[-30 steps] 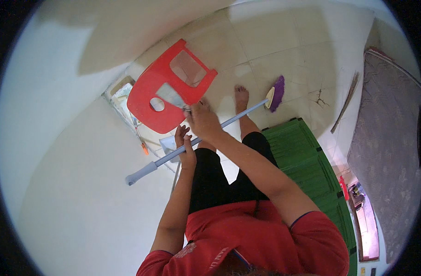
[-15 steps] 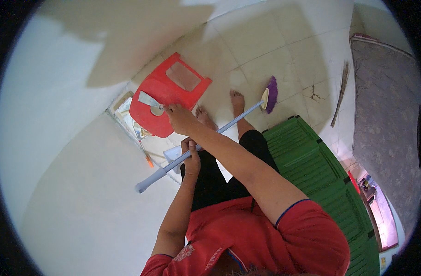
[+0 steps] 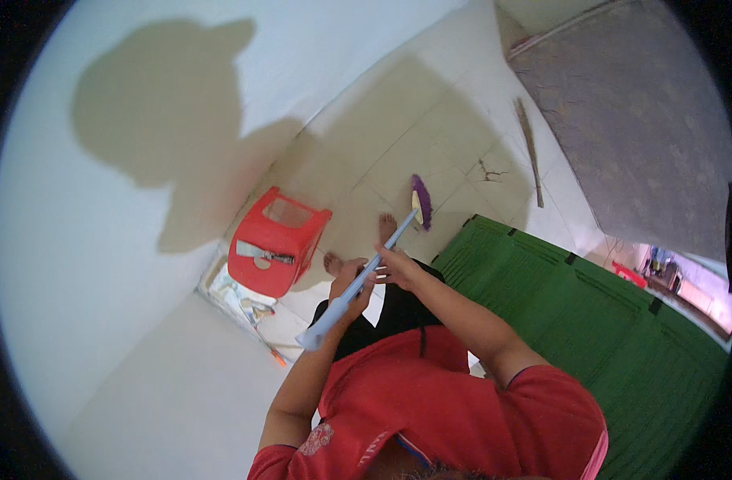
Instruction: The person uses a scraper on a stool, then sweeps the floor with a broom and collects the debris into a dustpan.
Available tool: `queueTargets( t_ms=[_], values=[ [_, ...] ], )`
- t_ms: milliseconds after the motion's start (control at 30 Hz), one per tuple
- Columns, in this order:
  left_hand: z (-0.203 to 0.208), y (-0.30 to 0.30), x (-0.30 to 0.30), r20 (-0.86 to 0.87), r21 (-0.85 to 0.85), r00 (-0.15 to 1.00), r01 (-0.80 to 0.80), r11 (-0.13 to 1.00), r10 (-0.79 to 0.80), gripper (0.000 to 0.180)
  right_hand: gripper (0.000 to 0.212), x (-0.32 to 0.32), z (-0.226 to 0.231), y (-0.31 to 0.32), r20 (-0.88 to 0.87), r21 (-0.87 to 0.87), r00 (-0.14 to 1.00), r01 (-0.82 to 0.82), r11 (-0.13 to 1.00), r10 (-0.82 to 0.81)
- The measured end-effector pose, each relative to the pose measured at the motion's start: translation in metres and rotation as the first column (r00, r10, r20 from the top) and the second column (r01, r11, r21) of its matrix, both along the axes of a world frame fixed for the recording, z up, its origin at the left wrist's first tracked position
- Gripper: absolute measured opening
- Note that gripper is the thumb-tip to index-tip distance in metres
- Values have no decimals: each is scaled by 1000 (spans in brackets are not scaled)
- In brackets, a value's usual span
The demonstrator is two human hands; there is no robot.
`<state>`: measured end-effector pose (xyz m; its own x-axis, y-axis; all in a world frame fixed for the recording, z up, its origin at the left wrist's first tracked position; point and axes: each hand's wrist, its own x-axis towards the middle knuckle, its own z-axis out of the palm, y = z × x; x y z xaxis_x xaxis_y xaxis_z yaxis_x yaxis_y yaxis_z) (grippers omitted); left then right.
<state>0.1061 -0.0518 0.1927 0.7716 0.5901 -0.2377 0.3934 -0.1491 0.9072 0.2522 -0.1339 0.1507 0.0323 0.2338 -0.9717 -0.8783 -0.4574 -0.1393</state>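
Held the broom (image 3: pixel 399 230) with the left hand (image 3: pixel 352 290) clamped round the blue-grey shaft, butt end toward the body. Had the right hand (image 3: pixel 399 268) just ahead of the left, fingers against the same shaft; could not tell whether fully closed on it. Pointed the purple bristles (image 3: pixel 426 210) away beyond both hands, over the tiled floor near the feet. Judged the broom to be taken up and the putty knife (image 3: pixel 262 254) laid aside, lying across the red plastic stool (image 3: pixel 274 281), ahead and left of the left hand. Had apparently not yet dealt with the dark branching mark (image 3: pixel 491 172) on the floor, crack or twig, well beyond the right hand; likewise left untouched the thin stick bundle (image 3: pixel 531 156) past it.
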Motion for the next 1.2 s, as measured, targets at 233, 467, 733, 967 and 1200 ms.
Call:
queueTargets(
  t_ms=[233,467,733,967,1200],
  values=[
    [77,20,84,-92,146,909,416,898,-406,47,8,95,-38,-19,83,56,795,598,800,-601],
    [39,86,61,-158,205,974,194,959,-163,35,18,250,21,-150,94,552,629,612,566,-771],
    [-30,107,-31,-535,9,845,19,1000,-11,33,13,366,24,-262,645,-185,761,238,953,-65],
    [-54,106,20,-539,-102,784,303,947,-309,28,37,381,-74,-308,564,-263,826,191,946,-10],
    [-86,194,193,-735,-155,501,533,832,-458,29,63,379,-99,-281,518,-370,833,14,929,193]
  ],
)
